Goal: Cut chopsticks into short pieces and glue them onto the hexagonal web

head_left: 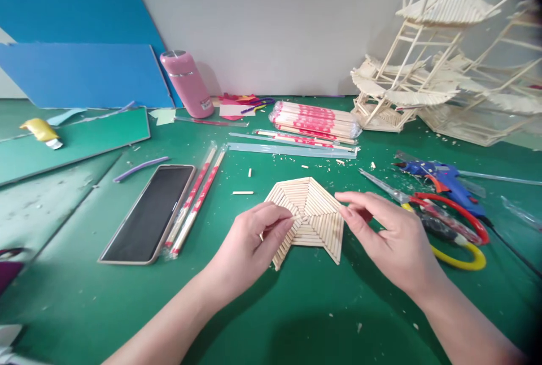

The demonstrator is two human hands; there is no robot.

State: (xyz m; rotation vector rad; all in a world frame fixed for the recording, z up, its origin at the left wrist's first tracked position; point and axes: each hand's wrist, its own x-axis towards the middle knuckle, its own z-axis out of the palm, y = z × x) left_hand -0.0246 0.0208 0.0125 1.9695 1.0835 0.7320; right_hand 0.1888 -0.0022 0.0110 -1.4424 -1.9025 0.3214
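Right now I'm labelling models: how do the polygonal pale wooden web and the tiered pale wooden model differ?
The polygonal pale wooden web sits low; the tiered pale wooden model stands taller. The web's sticks lie closely packed; the model has open frames. Both use slender sticks.

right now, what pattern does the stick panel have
The stick panel has pale, web-like wedges of parallel rows around one centre, best seen in the head view.

stick panel (313,235): partly behind left hand (256,238) | purple item (8,276): cropped, seemingly blurred
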